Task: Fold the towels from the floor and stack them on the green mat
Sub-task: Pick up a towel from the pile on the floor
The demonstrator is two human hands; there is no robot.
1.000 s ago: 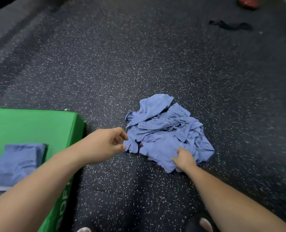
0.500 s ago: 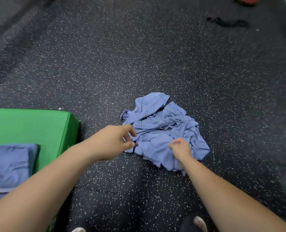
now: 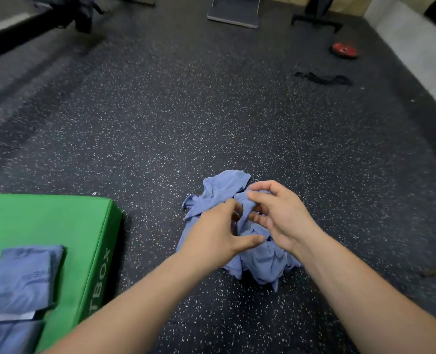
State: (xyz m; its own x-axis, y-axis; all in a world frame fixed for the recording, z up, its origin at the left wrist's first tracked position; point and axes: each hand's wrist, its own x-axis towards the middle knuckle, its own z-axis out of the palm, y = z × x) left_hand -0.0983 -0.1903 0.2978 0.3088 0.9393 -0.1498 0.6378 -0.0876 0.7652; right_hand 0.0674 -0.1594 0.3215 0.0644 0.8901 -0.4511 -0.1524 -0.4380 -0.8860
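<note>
A crumpled pile of blue towels [image 3: 220, 190] lies on the speckled black floor, right of centre. Both hands are on top of it, close together. My left hand [image 3: 217, 233] digs its curled fingertips into a fold near the pile's middle, thumb stretched out to the right. My right hand [image 3: 282, 213] curls over the top and pinches a fold of the same cloth. The hands hide the pile's centre. The green mat [image 3: 46, 221] sits at the left, with folded blue towels [image 3: 25, 277] stacked on its near part.
A red object [image 3: 344, 49] and a black strap [image 3: 323, 79] lie on the floor at the far right. Equipment bases [image 3: 233, 19] stand along the back, a dark bar [image 3: 20, 31] runs at the upper left, and a pale ledge [image 3: 416, 47] borders the right.
My left hand has moved right onto the pile and my right hand has moved up to its top. The towels are bunched up between them. The view has tilted upward.
</note>
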